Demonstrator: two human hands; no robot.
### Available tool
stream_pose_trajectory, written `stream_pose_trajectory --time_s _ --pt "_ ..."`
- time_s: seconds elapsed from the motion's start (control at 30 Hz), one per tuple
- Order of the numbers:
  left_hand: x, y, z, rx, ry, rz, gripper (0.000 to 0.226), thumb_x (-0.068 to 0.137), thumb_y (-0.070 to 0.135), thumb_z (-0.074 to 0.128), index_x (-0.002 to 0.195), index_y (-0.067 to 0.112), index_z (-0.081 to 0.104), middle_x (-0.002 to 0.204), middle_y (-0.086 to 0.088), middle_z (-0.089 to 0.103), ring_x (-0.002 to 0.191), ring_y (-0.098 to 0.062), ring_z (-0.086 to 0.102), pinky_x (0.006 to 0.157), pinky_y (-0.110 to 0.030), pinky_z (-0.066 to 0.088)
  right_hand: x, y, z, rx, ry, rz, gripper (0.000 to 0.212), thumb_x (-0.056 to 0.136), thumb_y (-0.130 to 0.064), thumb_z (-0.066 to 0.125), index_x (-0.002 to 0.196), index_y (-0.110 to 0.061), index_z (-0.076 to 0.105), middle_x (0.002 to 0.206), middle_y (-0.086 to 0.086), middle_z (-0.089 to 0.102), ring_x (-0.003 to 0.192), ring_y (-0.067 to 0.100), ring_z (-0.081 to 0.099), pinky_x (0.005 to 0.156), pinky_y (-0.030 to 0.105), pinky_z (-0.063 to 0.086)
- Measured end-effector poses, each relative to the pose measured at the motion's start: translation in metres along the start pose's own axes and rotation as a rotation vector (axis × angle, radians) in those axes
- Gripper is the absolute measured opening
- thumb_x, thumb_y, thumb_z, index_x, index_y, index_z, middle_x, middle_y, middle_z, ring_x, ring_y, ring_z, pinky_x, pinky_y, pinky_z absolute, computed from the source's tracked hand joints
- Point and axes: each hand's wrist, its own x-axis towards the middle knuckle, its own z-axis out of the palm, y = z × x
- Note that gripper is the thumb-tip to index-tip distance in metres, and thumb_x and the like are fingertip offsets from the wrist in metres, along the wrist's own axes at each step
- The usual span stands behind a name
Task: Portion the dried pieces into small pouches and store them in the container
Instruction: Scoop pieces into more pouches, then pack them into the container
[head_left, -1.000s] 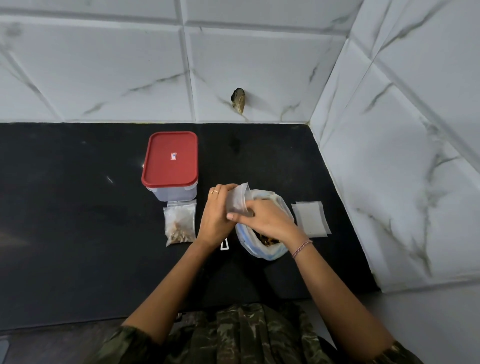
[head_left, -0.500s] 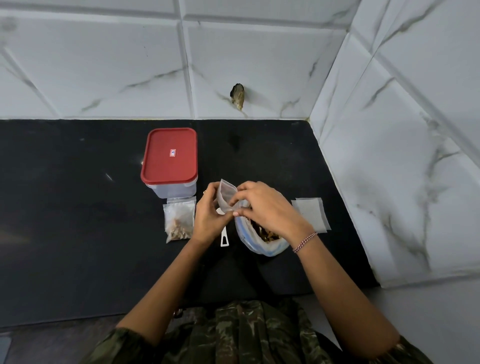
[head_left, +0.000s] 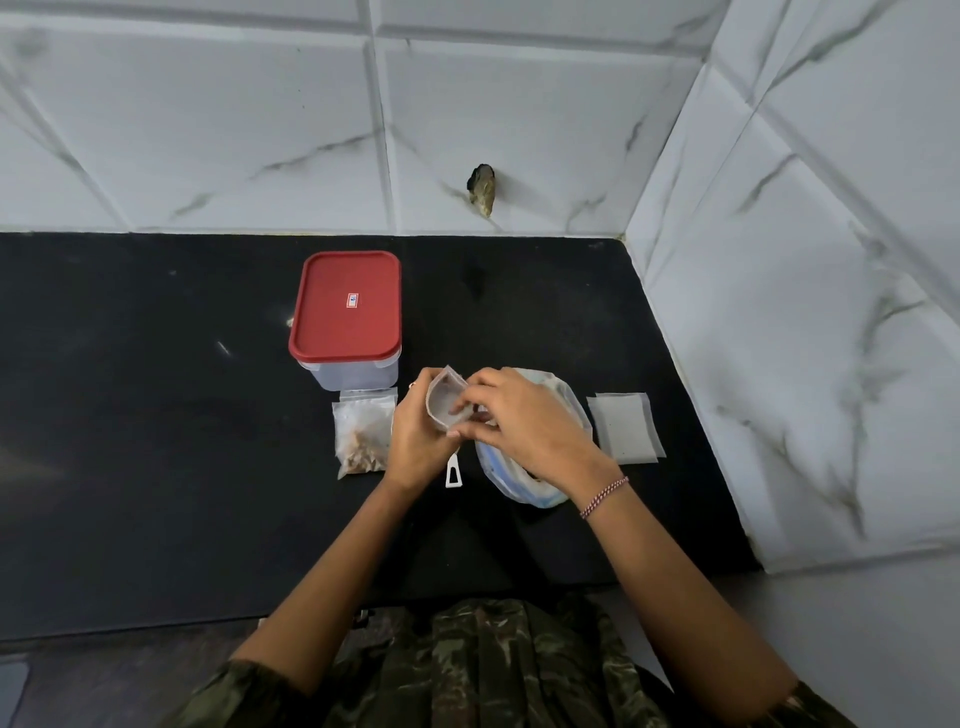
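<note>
The left grip (head_left: 415, 441) curls round a small pouch (head_left: 440, 400) and holds its mouth agape; the right grip (head_left: 524, 423) pinches the pouch's near rim with thumb and fingertips. Under the right grip sits the big bag (head_left: 569, 402). Just left of the left grip lies a filled pouch (head_left: 363, 434), and beyond that the red-lidded container (head_left: 345, 312), lid on. Right of the right grip, empty pouches (head_left: 626, 426) lie flat on the bench (head_left: 156, 441)

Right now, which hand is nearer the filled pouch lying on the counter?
Left. The left hand is just beside the filled pouch, holding an open pouch; the right hand is farther off, across that open pouch, above the large bag.
</note>
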Motion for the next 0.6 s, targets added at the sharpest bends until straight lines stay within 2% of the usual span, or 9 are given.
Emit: stream_pose_trajectory --time_s 0.07,0.1,0.13,0.2,0.27,0.33,0.47,0.53,0.6 --pt "-0.003 -0.001 -0.002 0.024 0.018 -0.029 0.043 0.072 0.044 0.071 0.099 0.016 0.052 0.089 0.006 0.063 0.084 -0.01 0.062 0.073 -0.028 0.05 -0.002 0.001 0.002 0.32 0.092 0.059 0.034 0.086 -0.043 0.057 0.112 -0.021 0.057 0.108 -0.01 0.057 0.097 0.004 0.053 0.081 0.02 0.048" --pt "-0.005 -0.002 -0.004 0.046 0.034 -0.036 0.047 0.072 0.047 0.072 0.1 0.015 0.053 0.091 0.007 0.063 0.085 -0.008 0.061 0.074 -0.022 0.048 -0.002 0.003 0.005 0.447 0.199 0.108 0.027 0.089 -0.038 0.055 0.109 -0.02 0.056 0.104 -0.011 0.058 0.093 0.002 0.056 0.079 0.018 0.049" --pt "-0.006 -0.004 -0.007 0.068 0.047 -0.037 0.051 0.071 0.05 0.072 0.101 0.013 0.054 0.093 0.007 0.062 0.087 -0.006 0.06 0.076 -0.017 0.047 -0.001 0.007 0.01 0.478 0.323 0.165 0.018 0.093 -0.031 0.052 0.106 -0.018 0.055 0.099 -0.012 0.058 0.09 0.002 0.057 0.077 0.017 0.048" --pt "-0.011 -0.007 -0.011 0.094 0.05 -0.03 0.055 0.07 0.052 0.073 0.103 0.01 0.055 0.096 0.007 0.062 0.091 -0.005 0.059 0.079 -0.012 0.044 0.002 0.021 0.026 0.262 0.433 0.291 0.011 0.096 -0.022 0.049 0.102 -0.018 0.058 0.097 -0.009 0.059 0.088 0.002 0.055 0.071 0.015 0.043" --pt "-0.014 -0.008 -0.013 0.095 0.035 -0.03 0.057 0.07 0.051 0.074 0.105 0.011 0.055 0.098 0.007 0.061 0.094 -0.005 0.059 0.081 -0.013 0.044 0.006 0.032 0.048 -0.043 0.293 0.34 0.019 0.096 -0.025 0.049 0.104 -0.019 0.064 0.107 -0.003 0.059 0.098 0.009 0.052 0.077 0.017 0.037" --pt "-0.017 -0.007 -0.013 0.093 0.022 -0.025 0.057 0.071 0.049 0.076 0.108 0.012 0.053 0.101 0.007 0.061 0.096 -0.007 0.059 0.082 -0.015 0.046 0.009 0.034 0.071 -0.221 0.131 0.327 0.027 0.095 -0.034 0.048 0.106 -0.019 0.067 0.117 0.003 0.055 0.109 0.019 0.046 0.087 0.028 0.039" --pt "-0.02 -0.001 -0.013 0.084 0.017 -0.018 0.056 0.071 0.046 0.076 0.11 0.013 0.052 0.105 0.008 0.061 0.099 -0.006 0.059 0.083 -0.015 0.047 0.017 0.02 0.097 -0.406 0.006 0.368 0.039 0.094 -0.043 0.043 0.102 -0.014 0.068 0.12 0.006 0.051 0.115 0.024 0.04 0.093 0.037 0.034" --pt "-0.021 0.001 -0.013 0.077 0.021 -0.025 0.056 0.072 0.045 0.075 0.111 0.012 0.053 0.105 0.008 0.061 0.1 -0.006 0.059 0.083 -0.016 0.047 0.022 0.016 0.1 -0.471 -0.017 0.356 0.036 0.095 -0.04 0.041 0.104 -0.015 0.066 0.119 0.005 0.052 0.116 0.024 0.041 0.094 0.037 0.034" --pt "-0.022 0.001 -0.013 0.071 0.022 -0.036 0.056 0.072 0.044 0.075 0.111 0.011 0.053 0.105 0.009 0.061 0.099 -0.007 0.06 0.083 -0.019 0.049 0.025 0.015 0.099 -0.406 -0.021 0.362 0.031 0.095 -0.034 0.041 0.103 -0.016 0.065 0.116 0.005 0.053 0.116 0.024 0.042 0.094 0.036 0.034"
